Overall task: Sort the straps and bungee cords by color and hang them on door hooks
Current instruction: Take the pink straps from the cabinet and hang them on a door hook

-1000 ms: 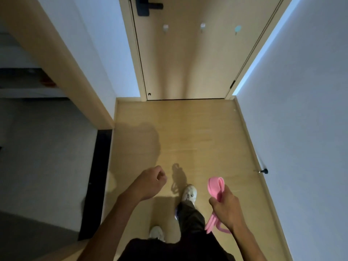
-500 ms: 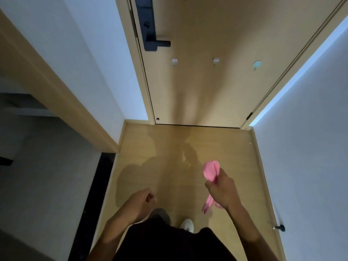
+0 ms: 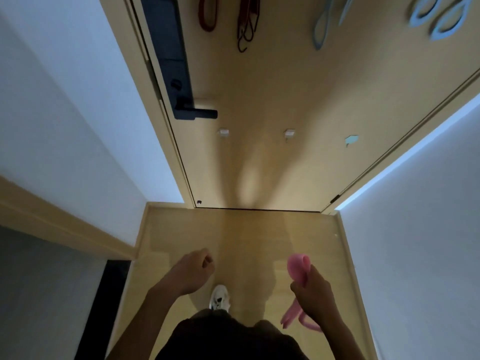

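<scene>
My right hand (image 3: 315,294) grips a folded pink strap (image 3: 298,268); its loop sticks up above the fist and its ends hang below. My left hand (image 3: 193,272) is curled in a loose fist and holds nothing. Ahead is a wooden door (image 3: 259,165). Red cords (image 3: 245,24) hang near its top centre, and light blue straps (image 3: 322,29) hang to the right, with more blue loops (image 3: 436,16) at the far right. Lower down, the door carries a bare white hook (image 3: 223,132), a second bare white hook (image 3: 289,133) and a bare teal hook (image 3: 351,139).
A black lock plate with a lever handle (image 3: 181,94) is on the door's left side. White walls close in on both sides of the narrow wooden floor (image 3: 246,235). My white shoe (image 3: 219,297) is below. A dark strip (image 3: 104,307) borders the floor at left.
I have stepped closer to the door and the view has tilted up, so the hanging red and blue straps came into sight. My right hand still holds the pink strap.
</scene>
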Action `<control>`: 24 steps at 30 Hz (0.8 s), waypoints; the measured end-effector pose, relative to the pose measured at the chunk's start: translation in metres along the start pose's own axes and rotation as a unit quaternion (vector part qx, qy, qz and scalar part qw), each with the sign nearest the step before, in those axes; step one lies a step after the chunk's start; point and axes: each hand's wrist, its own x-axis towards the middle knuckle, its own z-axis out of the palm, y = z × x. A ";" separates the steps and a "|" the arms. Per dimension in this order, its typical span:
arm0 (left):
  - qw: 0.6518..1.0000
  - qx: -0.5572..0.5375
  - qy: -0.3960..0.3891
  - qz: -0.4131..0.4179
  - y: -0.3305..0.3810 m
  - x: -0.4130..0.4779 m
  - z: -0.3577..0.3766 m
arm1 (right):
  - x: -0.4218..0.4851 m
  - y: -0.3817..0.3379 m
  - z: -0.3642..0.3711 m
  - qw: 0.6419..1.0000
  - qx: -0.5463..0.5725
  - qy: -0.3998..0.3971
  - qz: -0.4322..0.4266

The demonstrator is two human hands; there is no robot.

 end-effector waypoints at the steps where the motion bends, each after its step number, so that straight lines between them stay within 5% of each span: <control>1: 1.000 0.005 0.003 0.009 0.009 0.014 -0.012 | 0.013 -0.010 -0.006 1.000 0.002 0.004 -0.008; 11: 0.995 -0.009 0.033 0.096 0.108 0.125 -0.077 | 0.146 -0.123 -0.060 0.994 -0.006 0.020 -0.110; 24: 0.928 -0.355 0.023 0.109 0.193 0.212 -0.126 | 0.253 -0.214 -0.093 0.960 0.093 -0.077 -0.252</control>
